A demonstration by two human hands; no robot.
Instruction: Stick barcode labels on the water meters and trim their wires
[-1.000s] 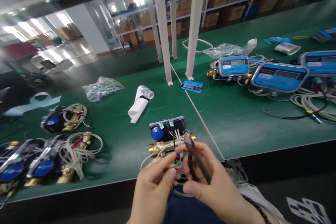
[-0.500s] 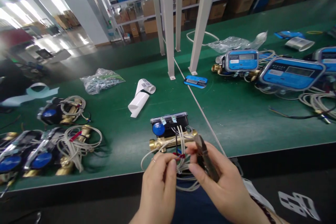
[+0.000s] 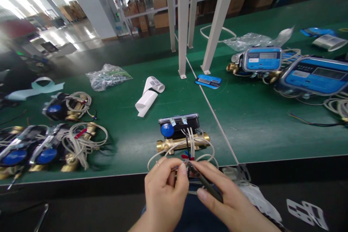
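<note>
A meter (image 3: 179, 125) with a black housing, a blue disc and a brass pipe (image 3: 182, 144) sits at the bench's front edge. Pale cables (image 3: 191, 143) run down from it toward my hands, with a red tag (image 3: 187, 157) on the bundle. The fingers of my left hand (image 3: 166, 186) are pinched together on a cable just below the tag; the pinched part is mostly hidden. My right hand (image 3: 225, 195) is wrapped round dark-handled cutting pliers (image 3: 208, 184), whose jaws are at my left fingertips.
Several similar meters (image 3: 46, 156) with coiled cables lie at left. Blue-faced meters (image 3: 262, 59) stand at right. Between them are a curled white label strip (image 3: 146, 103), a plastic bag (image 3: 107, 77), a blue faceplate (image 3: 208, 81) and white posts (image 3: 183, 25).
The pliers have swung down and left, from upright beside the cables to my left fingertips. My hands have come together. The view has shifted slightly.
</note>
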